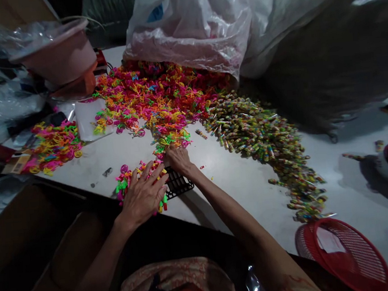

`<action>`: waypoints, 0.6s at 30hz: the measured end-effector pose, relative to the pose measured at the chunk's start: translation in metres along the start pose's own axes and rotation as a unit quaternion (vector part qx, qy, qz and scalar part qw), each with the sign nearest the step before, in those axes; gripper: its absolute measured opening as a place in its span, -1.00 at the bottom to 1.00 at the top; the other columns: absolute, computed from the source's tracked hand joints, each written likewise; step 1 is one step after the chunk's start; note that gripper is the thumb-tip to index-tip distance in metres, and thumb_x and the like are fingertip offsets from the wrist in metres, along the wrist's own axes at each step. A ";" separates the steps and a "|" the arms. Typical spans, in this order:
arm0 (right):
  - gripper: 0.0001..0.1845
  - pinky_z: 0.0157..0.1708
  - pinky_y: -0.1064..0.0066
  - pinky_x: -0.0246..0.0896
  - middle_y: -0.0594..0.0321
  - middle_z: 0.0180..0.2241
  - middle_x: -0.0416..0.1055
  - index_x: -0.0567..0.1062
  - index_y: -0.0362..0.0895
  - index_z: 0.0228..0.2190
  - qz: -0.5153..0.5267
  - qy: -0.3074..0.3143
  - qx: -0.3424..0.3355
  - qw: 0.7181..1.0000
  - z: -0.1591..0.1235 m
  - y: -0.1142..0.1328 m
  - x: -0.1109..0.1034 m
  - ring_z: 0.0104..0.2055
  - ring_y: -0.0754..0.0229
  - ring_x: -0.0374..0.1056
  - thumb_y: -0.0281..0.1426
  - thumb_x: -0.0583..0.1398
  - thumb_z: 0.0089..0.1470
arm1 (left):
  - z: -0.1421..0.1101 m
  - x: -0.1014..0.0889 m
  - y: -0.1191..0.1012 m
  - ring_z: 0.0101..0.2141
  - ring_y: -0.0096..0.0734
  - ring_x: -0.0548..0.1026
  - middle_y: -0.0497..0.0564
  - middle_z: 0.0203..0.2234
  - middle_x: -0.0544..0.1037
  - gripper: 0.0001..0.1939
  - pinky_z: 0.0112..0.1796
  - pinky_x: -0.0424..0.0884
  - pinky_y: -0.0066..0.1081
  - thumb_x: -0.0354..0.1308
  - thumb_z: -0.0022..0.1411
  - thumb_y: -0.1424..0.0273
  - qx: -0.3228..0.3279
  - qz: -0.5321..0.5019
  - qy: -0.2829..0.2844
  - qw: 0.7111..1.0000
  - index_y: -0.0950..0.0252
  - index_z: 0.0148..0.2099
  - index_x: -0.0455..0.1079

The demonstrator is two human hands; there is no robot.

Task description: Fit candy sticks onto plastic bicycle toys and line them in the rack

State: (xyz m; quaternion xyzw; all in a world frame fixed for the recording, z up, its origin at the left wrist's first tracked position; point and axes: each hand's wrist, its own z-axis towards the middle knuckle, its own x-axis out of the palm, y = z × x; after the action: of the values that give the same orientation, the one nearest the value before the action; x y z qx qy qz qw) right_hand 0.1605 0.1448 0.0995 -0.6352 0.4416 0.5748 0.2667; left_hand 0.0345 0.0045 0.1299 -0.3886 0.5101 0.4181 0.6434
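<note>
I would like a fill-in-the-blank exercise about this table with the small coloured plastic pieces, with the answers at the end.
1. The left hand lies flat on a small heap of neon plastic pieces, over a black ____ tray.
2. The right hand touches the near edge of the big ____ pile.
3. Near the table's right front edge lies a ____ basket.
4. Behind the big pile stands a large plastic ____.

Missing words: mesh; neon; red; bag

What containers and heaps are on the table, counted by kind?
Red baskets: 1
Pink tubs: 1
Black trays: 1
Neon toy heaps: 2
Wrapped candy heaps: 1
Total: 6
</note>
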 end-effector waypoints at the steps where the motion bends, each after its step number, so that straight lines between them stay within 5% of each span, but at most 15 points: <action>1: -0.65 -0.21 0.36 0.24 -0.05 0.02 0.36 0.41 -0.18 -0.04 0.003 -0.009 0.012 1.000 -0.005 -0.001 0.000 -0.06 0.07 0.39 -0.41 -0.05 0.24 | 0.000 0.000 0.000 0.25 -0.04 0.18 0.02 0.21 0.33 -0.64 0.14 0.17 0.15 -0.07 0.35 0.32 0.001 0.000 0.001 1.000 0.14 0.11 0.39; 7: -0.69 -0.31 0.39 0.16 0.08 -0.08 0.46 0.46 -0.12 -0.15 0.055 -0.034 0.083 0.994 -0.046 -0.026 -0.005 -0.13 0.07 0.40 -0.50 0.05 0.07 | 0.000 -0.002 0.001 0.24 -0.02 0.19 0.02 0.18 0.37 -0.70 0.11 0.19 0.16 -0.08 0.35 0.33 0.015 0.001 -0.001 1.000 0.16 -0.01 0.44; 12: -0.89 -0.46 0.44 0.03 0.21 -0.46 0.46 0.49 -0.15 -0.48 0.222 -0.001 0.126 0.967 -0.066 -0.049 0.012 -0.38 0.16 0.34 -0.52 0.17 -0.14 | -0.001 -0.002 0.001 0.25 -0.02 0.18 0.05 0.18 0.37 -0.67 0.12 0.17 0.16 -0.09 0.35 0.31 0.012 0.001 -0.003 1.000 0.20 0.04 0.41; 14: -0.94 -0.49 0.46 0.02 0.32 -0.56 0.36 0.46 -0.16 -0.53 0.370 -0.034 0.138 0.918 -0.074 -0.049 0.023 -0.48 0.25 0.25 -0.50 0.20 -0.21 | -0.001 -0.002 0.002 0.24 -0.01 0.18 0.06 0.18 0.36 -0.66 0.12 0.17 0.16 -0.09 0.35 0.31 0.010 -0.005 0.001 1.000 0.21 0.06 0.40; 18: -0.80 -0.51 0.47 0.06 0.39 -0.58 0.29 0.47 -0.16 -0.52 0.618 -0.075 0.078 0.779 -0.091 -0.028 0.042 -0.52 0.31 0.16 -0.33 0.28 -0.28 | -0.001 -0.002 0.002 0.25 -0.01 0.17 0.06 0.19 0.35 -0.66 0.12 0.16 0.17 -0.09 0.35 0.32 0.006 -0.020 0.004 1.000 0.20 0.07 0.40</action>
State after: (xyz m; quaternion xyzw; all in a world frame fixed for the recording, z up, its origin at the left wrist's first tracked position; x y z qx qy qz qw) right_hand 0.2277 0.0703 0.0721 -0.1575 0.7609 0.6261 -0.0651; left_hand 0.0317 0.0043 0.1313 -0.3961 0.5076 0.4007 0.6519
